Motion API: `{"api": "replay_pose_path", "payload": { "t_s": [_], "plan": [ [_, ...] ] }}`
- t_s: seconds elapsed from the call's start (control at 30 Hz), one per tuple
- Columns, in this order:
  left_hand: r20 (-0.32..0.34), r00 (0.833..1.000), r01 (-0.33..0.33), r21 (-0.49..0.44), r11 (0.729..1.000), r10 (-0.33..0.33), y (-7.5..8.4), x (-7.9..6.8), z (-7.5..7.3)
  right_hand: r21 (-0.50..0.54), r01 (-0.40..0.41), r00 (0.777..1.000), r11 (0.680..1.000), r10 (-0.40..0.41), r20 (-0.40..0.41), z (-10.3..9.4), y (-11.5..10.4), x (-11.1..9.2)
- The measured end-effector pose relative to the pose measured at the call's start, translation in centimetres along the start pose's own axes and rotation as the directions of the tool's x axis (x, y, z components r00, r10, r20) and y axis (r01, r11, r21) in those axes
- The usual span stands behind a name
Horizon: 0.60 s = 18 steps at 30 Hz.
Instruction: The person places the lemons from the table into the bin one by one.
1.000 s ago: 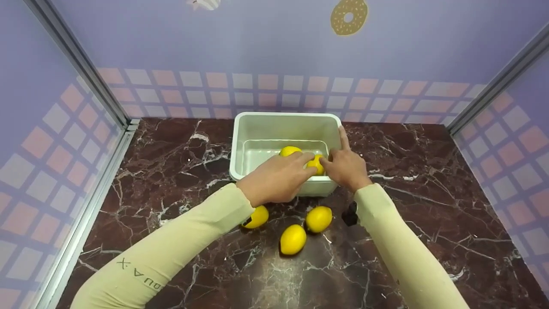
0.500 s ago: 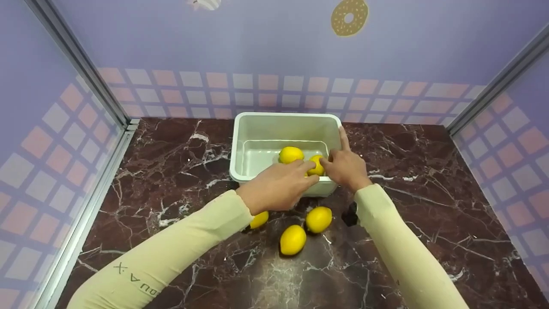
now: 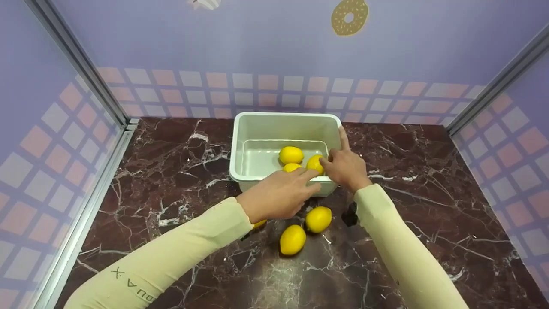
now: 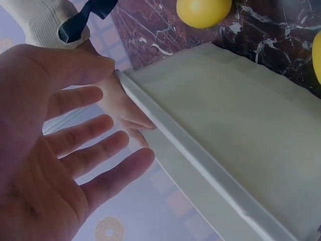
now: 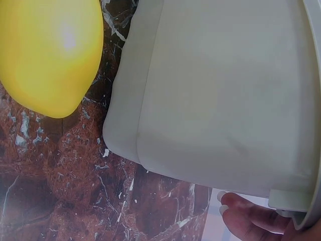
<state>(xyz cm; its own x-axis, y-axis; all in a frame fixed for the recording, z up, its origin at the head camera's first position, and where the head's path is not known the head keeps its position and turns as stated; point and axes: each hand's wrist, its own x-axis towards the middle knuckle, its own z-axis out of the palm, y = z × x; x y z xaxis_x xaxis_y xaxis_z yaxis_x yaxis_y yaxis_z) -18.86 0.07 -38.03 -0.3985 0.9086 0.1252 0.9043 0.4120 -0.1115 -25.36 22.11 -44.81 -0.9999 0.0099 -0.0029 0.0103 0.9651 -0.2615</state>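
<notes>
A white plastic bin stands on the marbled tabletop. Inside it lie three lemons: one at the back, one nearer the front wall and one by the right corner. My left hand hovers at the bin's front rim; in the left wrist view its fingers are spread and hold nothing. With my right hand I grip the bin's right rim near the front corner, the index finger lying along the edge. Some right fingers show below the rim in the right wrist view.
Two lemons lie in front of the bin, one to the right and one closer to me. Another lemon is mostly hidden beneath my left wrist. A tiled wall rises behind the bin.
My left hand has let go of a lemon, which now lies in the bin near the front wall, and has drawn back toward me over the rim. The right hand stays in place.
</notes>
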Motion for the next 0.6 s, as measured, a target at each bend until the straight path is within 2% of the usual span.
{"api": "replay_pose_path", "payload": {
  "t_s": [0.6],
  "plan": [
    [0.067, 0.997, -0.024, -0.002, 1.000, 0.024, 1.06, -0.55, 0.59, 0.005, 0.000, 1.000, 1.000, 0.000, -0.001, 0.04, 0.04, -0.02]
  ]
}}
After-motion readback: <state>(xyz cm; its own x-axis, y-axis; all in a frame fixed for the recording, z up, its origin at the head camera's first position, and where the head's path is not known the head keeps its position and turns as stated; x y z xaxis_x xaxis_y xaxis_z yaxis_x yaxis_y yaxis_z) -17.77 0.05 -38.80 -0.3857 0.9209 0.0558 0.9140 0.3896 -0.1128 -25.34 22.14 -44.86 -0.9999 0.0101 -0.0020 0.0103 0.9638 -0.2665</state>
